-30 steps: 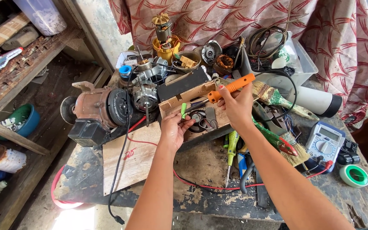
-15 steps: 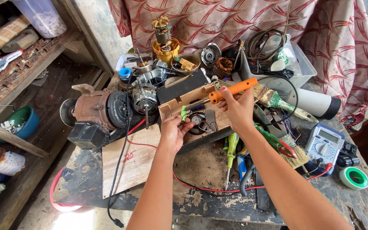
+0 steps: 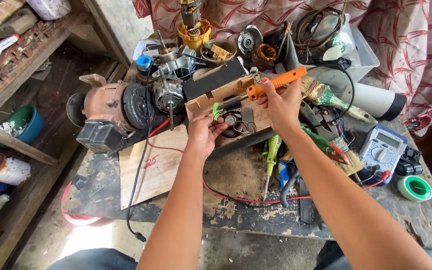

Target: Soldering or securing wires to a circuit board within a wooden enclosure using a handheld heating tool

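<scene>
Workbench (image 3: 101,190) is cluttered; rusty motor (image 3: 113,107) at left, multimeter (image 3: 383,152) at right; a small wooden box (image 3: 226,107) sits mid-bench, tilted against the pile, with a small coil part (image 3: 233,122) just in front of it; right hand (image 3: 281,102) is closed around the orange soldering iron (image 3: 276,82), tip aimed down-left toward the box; left hand (image 3: 203,135) is half open, fingertips pinching something small with a green end (image 3: 216,111), can't tell exactly what; looks like the soldering step, tip near the joint; next move needs a steady left hand and the tip on the contact only.
</scene>
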